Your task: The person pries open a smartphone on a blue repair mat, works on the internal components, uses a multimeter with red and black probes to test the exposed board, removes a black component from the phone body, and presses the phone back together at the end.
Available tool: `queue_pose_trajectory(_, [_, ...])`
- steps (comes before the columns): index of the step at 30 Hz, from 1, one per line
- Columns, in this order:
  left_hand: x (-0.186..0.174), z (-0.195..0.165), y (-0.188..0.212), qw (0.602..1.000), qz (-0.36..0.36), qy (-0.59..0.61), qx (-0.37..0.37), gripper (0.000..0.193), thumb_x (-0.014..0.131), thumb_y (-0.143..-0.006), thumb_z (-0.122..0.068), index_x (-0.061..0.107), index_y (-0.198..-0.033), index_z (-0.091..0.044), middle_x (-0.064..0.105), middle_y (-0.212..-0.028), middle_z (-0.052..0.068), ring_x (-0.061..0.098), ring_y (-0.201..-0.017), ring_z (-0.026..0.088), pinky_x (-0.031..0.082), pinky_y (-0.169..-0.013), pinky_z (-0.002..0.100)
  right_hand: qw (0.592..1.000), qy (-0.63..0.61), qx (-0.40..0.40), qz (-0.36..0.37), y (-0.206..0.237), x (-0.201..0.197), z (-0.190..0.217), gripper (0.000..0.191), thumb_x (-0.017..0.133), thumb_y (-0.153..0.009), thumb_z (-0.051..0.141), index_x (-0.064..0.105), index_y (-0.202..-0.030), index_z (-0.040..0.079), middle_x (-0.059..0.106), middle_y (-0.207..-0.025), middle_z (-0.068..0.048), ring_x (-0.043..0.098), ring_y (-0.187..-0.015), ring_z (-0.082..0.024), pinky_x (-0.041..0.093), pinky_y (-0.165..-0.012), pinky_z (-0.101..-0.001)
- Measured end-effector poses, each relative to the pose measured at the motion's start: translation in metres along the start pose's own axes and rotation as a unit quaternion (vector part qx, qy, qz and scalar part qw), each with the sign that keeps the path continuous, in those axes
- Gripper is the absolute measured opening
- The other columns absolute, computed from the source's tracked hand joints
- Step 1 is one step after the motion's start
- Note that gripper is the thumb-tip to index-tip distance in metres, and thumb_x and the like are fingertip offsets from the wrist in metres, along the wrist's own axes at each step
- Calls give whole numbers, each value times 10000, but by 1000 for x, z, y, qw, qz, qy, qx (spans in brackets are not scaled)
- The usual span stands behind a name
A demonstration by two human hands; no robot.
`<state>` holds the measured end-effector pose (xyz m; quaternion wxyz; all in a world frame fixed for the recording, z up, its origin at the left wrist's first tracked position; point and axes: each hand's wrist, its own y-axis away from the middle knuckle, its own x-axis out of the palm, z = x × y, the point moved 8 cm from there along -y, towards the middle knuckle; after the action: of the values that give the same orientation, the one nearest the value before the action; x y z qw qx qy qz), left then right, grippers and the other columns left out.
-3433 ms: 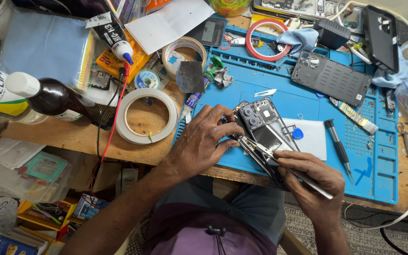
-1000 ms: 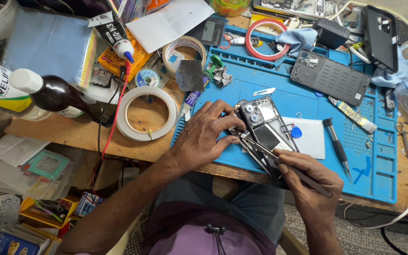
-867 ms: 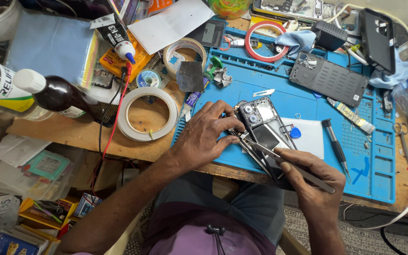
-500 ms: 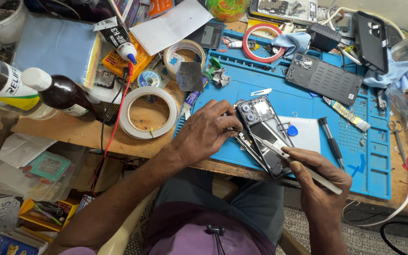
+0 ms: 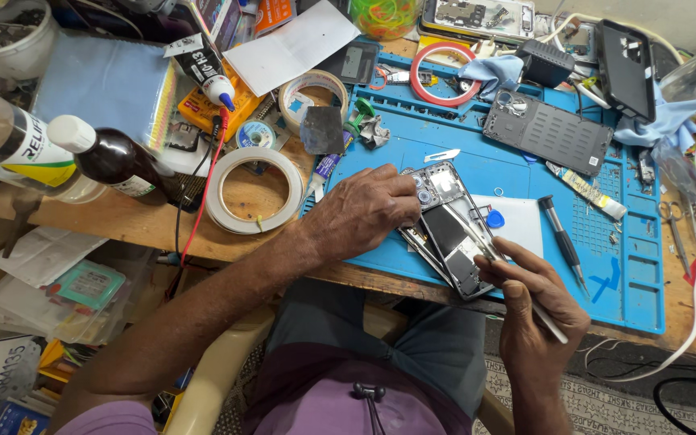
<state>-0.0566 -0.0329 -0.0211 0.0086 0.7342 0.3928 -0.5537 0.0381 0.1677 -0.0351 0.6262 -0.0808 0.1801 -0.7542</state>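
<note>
An opened smartphone (image 5: pixel 447 228), its back removed and its insides showing, lies tilted on a blue work mat (image 5: pixel 622 266) near the bench's front edge. My left hand (image 5: pixel 360 211) presses on the phone's left side and holds it steady. My right hand (image 5: pixel 529 310) grips thin metal tweezers (image 5: pixel 485 246), and their tip reaches into the phone's middle. A small blue pick (image 5: pixel 495 218) and a white card (image 5: pixel 521 221) lie just right of the phone.
A dark screwdriver (image 5: pixel 561 242) lies to the right on the mat. A removed phone back cover (image 5: pixel 547 130) lies at the mat's far side. Tape rolls (image 5: pixel 255 191), a brown bottle (image 5: pixel 114 161), a glue tube (image 5: pixel 203 68) and cables crowd the wooden bench on the left.
My right hand has shifted the tweezers slightly along the phone's inside. The left hand keeps its hold, and the phone stays in place.
</note>
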Motion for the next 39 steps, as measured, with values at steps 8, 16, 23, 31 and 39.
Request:
queue_pose_trajectory(8, [-3, 6, -4, 997, -16, 65, -40, 56, 735, -886, -126, 706, -914, -87, 610, -982, 69, 584, -946, 273, 508, -873, 420, 997, 67, -17, 35, -6, 11, 10, 214, 636, -1041, 140, 721, -1164, -13, 667, -1348, -242, 726, -1169, -292, 643, -968, -355])
queue_pose_trajectory(16, [0, 7, -5, 997, -2, 46, -58, 64, 742, -877, -131, 700, -893, -85, 615, -962, 58, 582, -893, 261, 522, -826, 410, 997, 74, -13, 29, -5, 12, 7, 208, 644, -1030, 140, 728, -1166, 8, 673, -1350, -221, 707, -1216, -273, 637, -985, -353])
queue_pose_trajectory(23, [2, 6, -8, 997, -5, 32, -63, 64, 736, -887, -127, 701, -900, -74, 619, -953, 50, 582, -851, 245, 534, -779, 397, 989, 133, -49, 26, -4, 9, 9, 195, 669, -1024, 142, 739, -1177, 42, 688, -1351, -190, 684, -1281, -278, 609, -1022, -355])
queue_pose_trajectory(31, [7, 14, -14, 994, 44, 57, -82, 47, 742, -871, -119, 728, -876, -75, 666, -956, 51, 647, -924, 254, 546, -844, 400, 980, 185, -72, 35, -2, 13, 19, 187, 685, -995, 84, 740, -1170, 45, 686, -1350, -179, 687, -1255, -262, 605, -985, -340])
queue_pose_trajectory(39, [4, 23, -12, 987, 52, 145, -46, 74, 752, -866, -147, 755, -914, -90, 679, -950, 50, 673, -960, 255, 543, -855, 402, 994, 74, -65, 45, 0, 13, 16, 203, 662, -1009, 73, 708, -1204, 44, 726, -1277, -173, 760, -1151, -247, 655, -979, -339])
